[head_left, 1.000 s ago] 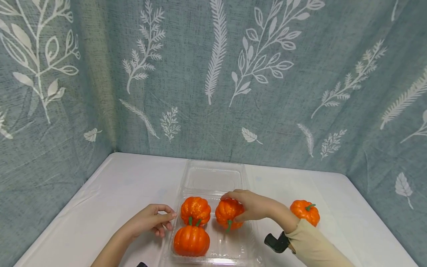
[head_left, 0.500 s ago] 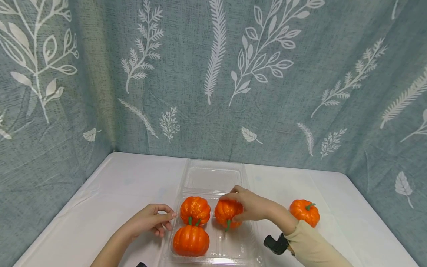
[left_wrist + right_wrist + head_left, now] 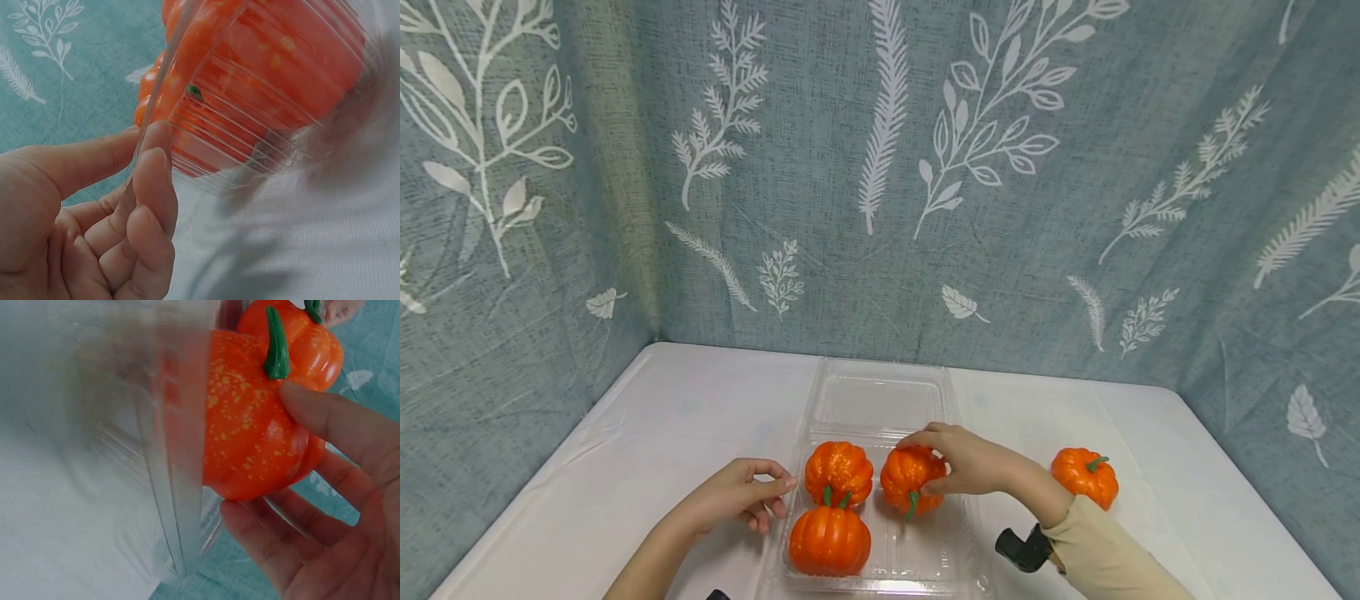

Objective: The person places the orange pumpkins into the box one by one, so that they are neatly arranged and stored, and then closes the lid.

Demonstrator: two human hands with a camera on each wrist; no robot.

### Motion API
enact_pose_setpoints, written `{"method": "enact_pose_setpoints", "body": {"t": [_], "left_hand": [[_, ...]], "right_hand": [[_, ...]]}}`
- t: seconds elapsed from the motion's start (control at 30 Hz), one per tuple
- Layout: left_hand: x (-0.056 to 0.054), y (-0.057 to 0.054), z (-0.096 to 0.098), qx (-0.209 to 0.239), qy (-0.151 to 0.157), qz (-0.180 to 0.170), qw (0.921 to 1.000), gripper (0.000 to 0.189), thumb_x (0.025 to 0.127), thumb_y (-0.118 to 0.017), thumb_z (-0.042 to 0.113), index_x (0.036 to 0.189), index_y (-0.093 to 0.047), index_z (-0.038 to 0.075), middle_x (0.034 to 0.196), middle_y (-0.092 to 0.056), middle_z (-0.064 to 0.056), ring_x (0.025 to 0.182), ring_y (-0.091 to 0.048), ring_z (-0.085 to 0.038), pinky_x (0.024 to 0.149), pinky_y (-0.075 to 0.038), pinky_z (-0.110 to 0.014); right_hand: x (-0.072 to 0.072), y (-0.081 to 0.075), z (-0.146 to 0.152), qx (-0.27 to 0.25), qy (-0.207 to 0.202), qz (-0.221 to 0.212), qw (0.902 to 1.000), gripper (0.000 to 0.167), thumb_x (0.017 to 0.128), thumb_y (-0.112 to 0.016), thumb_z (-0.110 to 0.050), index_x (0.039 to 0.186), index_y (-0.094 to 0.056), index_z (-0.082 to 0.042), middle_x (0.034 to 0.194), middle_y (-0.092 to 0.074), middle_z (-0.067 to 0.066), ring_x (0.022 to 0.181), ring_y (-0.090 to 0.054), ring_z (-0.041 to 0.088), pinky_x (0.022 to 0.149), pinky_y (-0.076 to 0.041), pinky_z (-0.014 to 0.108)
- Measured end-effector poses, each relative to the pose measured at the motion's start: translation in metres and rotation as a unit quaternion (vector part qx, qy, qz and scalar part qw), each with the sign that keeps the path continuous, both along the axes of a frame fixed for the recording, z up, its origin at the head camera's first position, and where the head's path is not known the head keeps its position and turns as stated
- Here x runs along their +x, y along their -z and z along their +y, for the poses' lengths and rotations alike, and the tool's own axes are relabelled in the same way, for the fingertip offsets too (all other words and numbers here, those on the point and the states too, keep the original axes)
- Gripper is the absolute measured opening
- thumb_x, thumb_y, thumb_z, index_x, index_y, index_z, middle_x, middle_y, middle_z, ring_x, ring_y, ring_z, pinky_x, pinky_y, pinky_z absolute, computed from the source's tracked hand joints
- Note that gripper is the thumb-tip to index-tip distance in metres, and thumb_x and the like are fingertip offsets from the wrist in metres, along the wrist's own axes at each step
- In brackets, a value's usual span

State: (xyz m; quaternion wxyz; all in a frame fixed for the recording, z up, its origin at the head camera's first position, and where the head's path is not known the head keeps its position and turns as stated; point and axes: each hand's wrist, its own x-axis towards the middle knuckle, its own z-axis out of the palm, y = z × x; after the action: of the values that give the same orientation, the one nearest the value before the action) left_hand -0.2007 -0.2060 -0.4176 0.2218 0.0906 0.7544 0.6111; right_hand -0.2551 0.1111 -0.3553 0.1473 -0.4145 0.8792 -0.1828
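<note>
A clear plastic clamshell container (image 3: pixel 925 554) lies with its lid (image 3: pixel 880 402) folded back. My right hand (image 3: pixel 973 461) grips an orange pumpkin (image 3: pixel 901 479) with a green stem, at the container's back right. Fingers and thumb wrap its sides in the right wrist view, where yellow speckles show on the pumpkin (image 3: pixel 250 425). On the left side, my left hand (image 3: pixel 737 497) pinches the container's rim between thumb and fingers, as the left wrist view shows. Two more pumpkins sit in the left half: one at the back (image 3: pixel 838 472), one in front (image 3: pixel 830 542), stems close together.
Another orange pumpkin (image 3: pixel 1084 477) rests on the white table (image 3: pixel 700 400), right of the container and beyond my right forearm. A blue-green curtain (image 3: pixel 850 283) with white leaf prints hangs behind the table and along both sides.
The pumpkin in my right hand has shifted slightly left inside the container. One right finger lifted half a second ago and is back down on it. My left hand has stayed put.
</note>
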Motion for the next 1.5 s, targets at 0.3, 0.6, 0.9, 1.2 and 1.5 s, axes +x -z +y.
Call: {"method": "enact_pose_setpoints", "body": {"t": [0.3,0.6,0.9,1.2,1.5], "left_hand": [[0.000,0.000,0.000,-0.002,-0.002,0.000,1.0000,0.036,0.092,-0.057,0.028,0.102,-0.056,-0.006,0.065,-0.062,0.001,0.047,-0.054,-0.005,0.048,-0.044,-0.018],[-0.001,0.001,0.000,-0.004,-0.002,0.001,1.0000,0.035,0.092,-0.056,0.028,0.102,-0.057,-0.005,0.066,-0.062,0.000,0.047,-0.054,-0.005,0.048,-0.044,-0.019],[-0.001,0.000,0.000,-0.007,-0.004,0.000,1.0000,0.035,0.092,-0.057,0.029,0.101,-0.057,-0.004,0.066,-0.062,0.000,0.047,-0.053,-0.005,0.048,-0.044,-0.018],[0.000,0.001,0.000,-0.002,-0.002,0.000,1.0000,0.034,0.092,-0.057,0.028,0.101,-0.057,-0.005,0.065,-0.062,0.001,0.047,-0.054,-0.004,0.048,-0.044,-0.018],[0.001,0.001,0.000,-0.003,-0.003,0.000,1.0000,0.035,0.092,-0.057,0.028,0.101,-0.057,-0.006,0.065,-0.062,0.001,0.047,-0.053,-0.004,0.048,-0.044,-0.018]], "right_hand": [[-0.001,0.000,0.002,-0.002,-0.001,-0.003,1.0000,0.051,0.081,-0.070,-0.009,0.128,-0.053,-0.010,0.114,-0.054,0.008,0.101,-0.053,0.021,0.078,-0.048,0.025],[-0.001,-0.001,0.004,-0.010,0.016,0.004,0.9998,0.052,0.081,-0.070,-0.014,0.128,-0.051,-0.005,0.114,-0.052,0.012,0.097,-0.052,0.022,0.077,-0.047,0.028],[-0.003,-0.004,0.006,-0.013,0.015,0.018,0.9996,0.046,0.080,-0.071,-0.015,0.122,-0.054,-0.003,0.108,-0.055,0.011,0.098,-0.053,0.025,0.076,-0.048,0.027],[-0.002,-0.008,0.007,-0.015,0.033,0.009,0.9993,0.048,0.080,-0.071,-0.016,0.123,-0.053,-0.006,0.108,-0.055,0.011,0.099,-0.053,0.029,0.076,-0.049,0.033],[-0.001,-0.013,0.009,-0.023,0.019,0.019,0.9994,0.044,0.080,-0.070,-0.013,0.121,-0.054,-0.006,0.104,-0.057,0.011,0.095,-0.055,0.029,0.073,-0.049,0.029]]}}
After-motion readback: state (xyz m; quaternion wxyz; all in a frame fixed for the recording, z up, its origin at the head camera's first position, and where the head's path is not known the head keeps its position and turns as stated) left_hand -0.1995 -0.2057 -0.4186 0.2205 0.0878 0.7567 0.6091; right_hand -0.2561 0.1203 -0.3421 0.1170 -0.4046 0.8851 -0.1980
